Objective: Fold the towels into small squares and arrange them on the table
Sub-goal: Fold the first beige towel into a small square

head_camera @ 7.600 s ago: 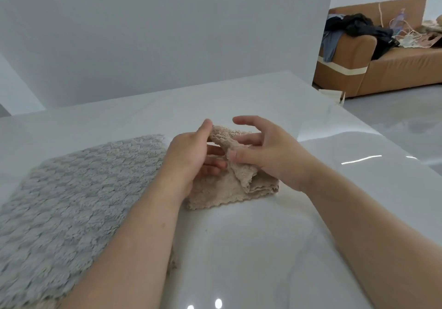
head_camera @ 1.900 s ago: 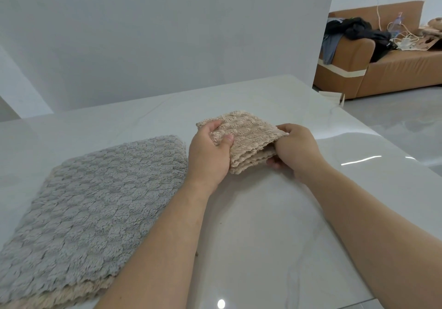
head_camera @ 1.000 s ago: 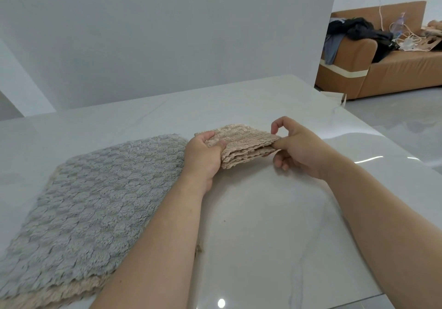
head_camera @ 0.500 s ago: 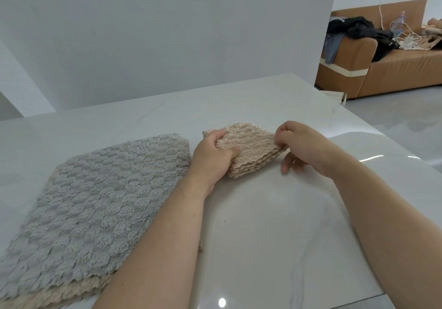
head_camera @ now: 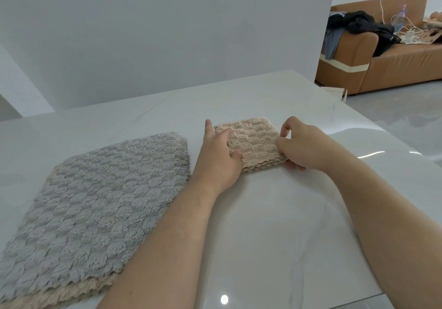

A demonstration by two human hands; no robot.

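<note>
Scene: a person's two bare forearms reach out over a glossy white table (head_camera: 275, 237), seen from a head camera.
Folded towel: a small folded beige towel (head_camera: 253, 144) lies on the table between the two hands, just past the middle of the tabletop.
Left hand (head_camera: 218, 158): it rests on the towel's left edge with its back to the camera. The fingers are fairly straight, one of them lying along the towel's left side. The thumb presses on top near the closest left corner.
Right hand (head_camera: 303, 148): its thumb and forefinger pinch the towel's right edge, and the other fingers curl in low beside the closest right corner.
Which way it points: the towel is close to square, a little wider from left to right, so it has no strong long axis. It lies flat, turned slightly askew to the table's near edge. Its stacked layers show along the side closest to the person.
Other towels: a larger grey towel (head_camera: 95, 196) lies spread flat to the left, apart from the folded one, and partly covers another beige towel (head_camera: 79, 292).
Background: behind the table stands a plain grey wall (head_camera: 167, 33). At far right is a tan sofa (head_camera: 394, 62) with dark clothes (head_camera: 358, 25) heaped on it.
</note>
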